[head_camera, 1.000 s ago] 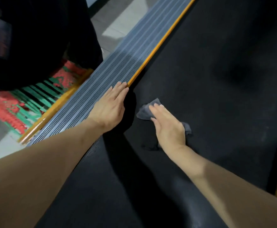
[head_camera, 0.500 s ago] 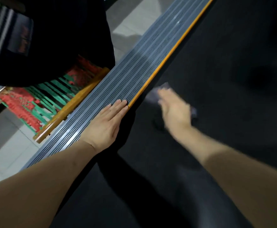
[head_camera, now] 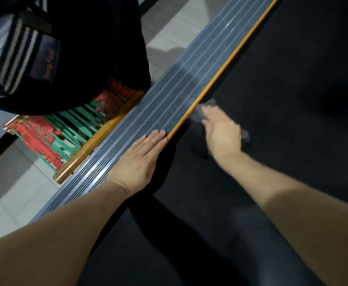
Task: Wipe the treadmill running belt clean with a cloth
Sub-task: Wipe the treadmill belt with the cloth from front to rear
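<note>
The black running belt (head_camera: pixel 282 104) fills the right side of the head view. My right hand (head_camera: pixel 222 133) lies flat on a small grey cloth (head_camera: pixel 200 112) and presses it against the belt, close to the orange strip; the hand is blurred with motion. Cloth corners show beyond the fingertips and at the right of the hand. My left hand (head_camera: pixel 140 159) rests flat, fingers together, on the ribbed grey side rail (head_camera: pixel 181 96), holding nothing.
An orange strip (head_camera: pixel 226 65) divides the rail from the belt. Left of the treadmill stands a wooden bench with red and green woven straps (head_camera: pixel 65 129), with a black bag (head_camera: pixel 69 46) on it. Pale floor tiles (head_camera: pixel 14 193) lie beyond.
My right hand has slid the cloth forward along the belt and nearer the orange strip. My left hand has stayed on the rail while the view shifted.
</note>
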{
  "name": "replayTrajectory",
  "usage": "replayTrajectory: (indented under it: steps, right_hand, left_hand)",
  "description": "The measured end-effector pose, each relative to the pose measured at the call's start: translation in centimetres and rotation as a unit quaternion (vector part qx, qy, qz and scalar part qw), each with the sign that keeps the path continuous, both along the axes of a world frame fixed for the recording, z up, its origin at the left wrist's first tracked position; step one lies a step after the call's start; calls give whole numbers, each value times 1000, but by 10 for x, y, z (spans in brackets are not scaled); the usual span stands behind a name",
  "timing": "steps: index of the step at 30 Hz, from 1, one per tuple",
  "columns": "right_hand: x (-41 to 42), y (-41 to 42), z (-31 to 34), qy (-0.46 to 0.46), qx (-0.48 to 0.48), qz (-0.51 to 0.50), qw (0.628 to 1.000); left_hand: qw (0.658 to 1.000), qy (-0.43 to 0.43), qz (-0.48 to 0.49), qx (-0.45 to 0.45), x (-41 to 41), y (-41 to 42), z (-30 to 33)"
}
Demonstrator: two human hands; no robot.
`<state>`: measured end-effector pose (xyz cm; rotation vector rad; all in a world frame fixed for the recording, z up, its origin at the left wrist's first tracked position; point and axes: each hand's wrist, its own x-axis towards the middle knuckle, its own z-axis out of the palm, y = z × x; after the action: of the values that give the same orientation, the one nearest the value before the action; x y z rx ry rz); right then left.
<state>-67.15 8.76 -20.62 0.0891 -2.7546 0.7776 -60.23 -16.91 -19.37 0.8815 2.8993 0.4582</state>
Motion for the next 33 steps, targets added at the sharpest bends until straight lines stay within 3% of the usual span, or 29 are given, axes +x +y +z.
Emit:
replayTrajectory:
  steps: [4, 7, 9, 12, 15, 18, 20, 23, 24, 26, 28, 30, 31, 33]
  right_hand:
    - [78, -23, -7, 8, 18, 214, 977]
    - [50, 7, -1, -1, 76, 322, 944]
    - [6, 26, 5, -10, 85, 231, 969]
    - [-39, 42, 16, -53, 54, -11, 997]
    - [-21, 20, 18, -66, 53, 5, 996]
    - [60, -15, 1, 0, 86, 135, 987]
    - [116, -23, -7, 4, 55, 270, 961]
    - [107, 7, -9, 24, 83, 415, 906]
    - [88, 21, -9, 36, 114, 412, 903]
    - [46, 46, -10, 45, 135, 284, 948]
    - [24, 57, -5, 5, 77, 98, 992]
    - [30, 40, -7, -11, 32, 2, 999]
    - [43, 24, -9, -7, 29, -8, 1000]
    - [91, -8, -14, 15, 48, 63, 997]
  left_hand:
    - [1000, 4, -10, 4, -2, -1, -2]
    - [1000, 6, -8, 7, -2, -2, -2]
    - [1000, 4, -6, 10, -2, -1, -1]
    - [1000, 0, 4, 11, 0, -1, 1]
    - [1000, 0, 3, 13, 1, 0, 1]
    - [1000, 5, 2, 21, 0, 0, 1]
    - [1000, 8, -2, 25, -1, -1, 0]
    - [1000, 7, -5, 25, 0, -2, -1]
    - [1000, 7, -5, 23, 0, -2, -1]
    - [1000, 10, -4, 22, 0, -1, 0]
    - [1000, 13, 3, 23, 0, -1, 1]
    - [1000, 14, 7, 20, 1, 0, 1]
    - [1000, 15, 7, 18, 1, 0, 1]
    - [1000, 20, 6, 21, 0, -1, -2]
